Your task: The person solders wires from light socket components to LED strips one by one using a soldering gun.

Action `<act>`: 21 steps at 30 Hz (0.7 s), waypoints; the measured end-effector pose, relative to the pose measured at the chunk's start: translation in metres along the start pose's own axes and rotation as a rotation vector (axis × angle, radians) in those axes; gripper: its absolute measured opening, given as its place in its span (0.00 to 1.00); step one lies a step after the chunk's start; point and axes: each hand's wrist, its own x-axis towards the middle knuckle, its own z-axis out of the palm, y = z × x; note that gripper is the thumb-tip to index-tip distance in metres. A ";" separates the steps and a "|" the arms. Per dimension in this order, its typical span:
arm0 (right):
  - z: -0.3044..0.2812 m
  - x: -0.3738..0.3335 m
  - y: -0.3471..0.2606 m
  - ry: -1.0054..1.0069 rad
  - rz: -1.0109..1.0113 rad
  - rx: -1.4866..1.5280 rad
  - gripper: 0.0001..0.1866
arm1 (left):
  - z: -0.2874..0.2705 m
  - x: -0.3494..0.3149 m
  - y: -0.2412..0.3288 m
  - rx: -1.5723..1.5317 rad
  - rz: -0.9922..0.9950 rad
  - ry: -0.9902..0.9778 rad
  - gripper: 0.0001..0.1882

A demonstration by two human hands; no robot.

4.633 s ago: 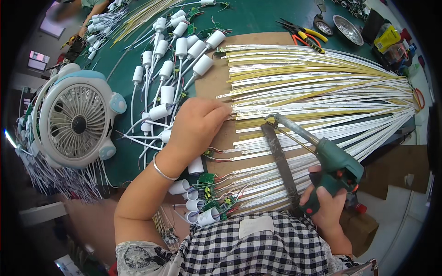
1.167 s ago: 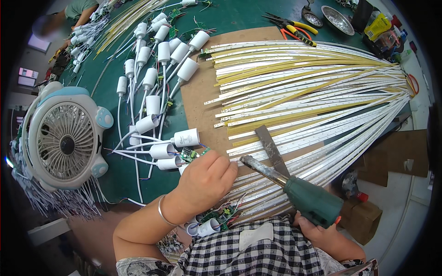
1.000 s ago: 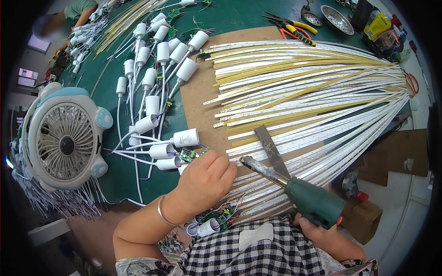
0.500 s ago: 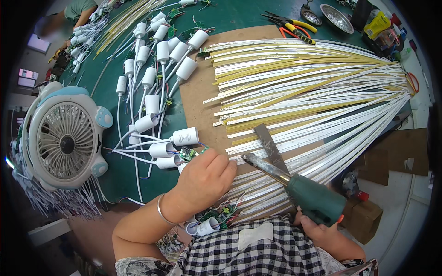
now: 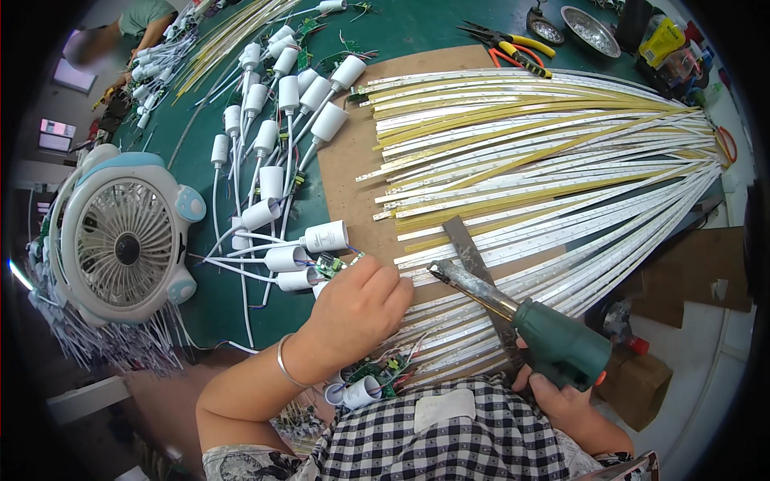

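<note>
My left hand (image 5: 365, 301) is closed in a pinch at the left ends of the white LED strips (image 5: 497, 244); its fingertips point down and whatever they grip is hidden. Right beside its knuckles lies a small green circuit board (image 5: 327, 265) with thin wires, among white cylindrical lamp caps (image 5: 326, 237). In my right hand (image 5: 557, 398) is a green soldering gun (image 5: 561, 341), held by its handle. The gun's dark metal tip points up and left, a short way from my left fingers. Beneath its barrel a flat metal bar (image 5: 473, 255) crosses the strips.
At left stands a white and blue fan (image 5: 124, 240). Pliers (image 5: 513, 46) and a metal dish (image 5: 591, 32) lie at the far side. Loose boards and caps (image 5: 362, 391) sit against my checked apron. Another person (image 5: 144, 24) is at the far left.
The soldering gun has shifted slightly right and down, its tip a little farther from my left hand. My left hand keeps its pinch in nearly the same place. The whole view has shifted slightly.
</note>
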 end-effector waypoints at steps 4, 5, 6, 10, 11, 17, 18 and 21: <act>0.001 0.001 0.000 0.019 -0.007 0.069 0.30 | 0.001 -0.001 -0.001 0.007 -0.007 -0.011 0.09; 0.001 0.001 0.001 0.019 -0.006 0.069 0.30 | 0.001 -0.001 -0.001 0.007 -0.007 -0.011 0.09; 0.001 0.001 0.002 0.018 -0.015 0.061 0.30 | 0.000 -0.001 -0.001 0.009 -0.010 -0.015 0.09; 0.000 0.004 0.004 0.016 -0.067 0.058 0.31 | -0.001 -0.004 -0.001 -0.009 -0.044 -0.035 0.10; 0.000 0.003 0.004 0.017 -0.068 0.058 0.31 | -0.003 -0.004 -0.002 -0.009 -0.042 -0.034 0.10; -0.003 -0.004 0.005 0.111 -0.040 0.088 0.30 | -0.031 0.004 -0.018 -0.295 -0.199 0.026 0.12; -0.004 -0.005 0.004 0.116 -0.028 0.082 0.29 | -0.031 0.003 -0.020 -0.253 -0.111 -0.010 0.12; -0.002 -0.004 0.000 0.131 -0.008 0.107 0.28 | -0.029 0.003 -0.013 -0.207 -0.019 -0.089 0.09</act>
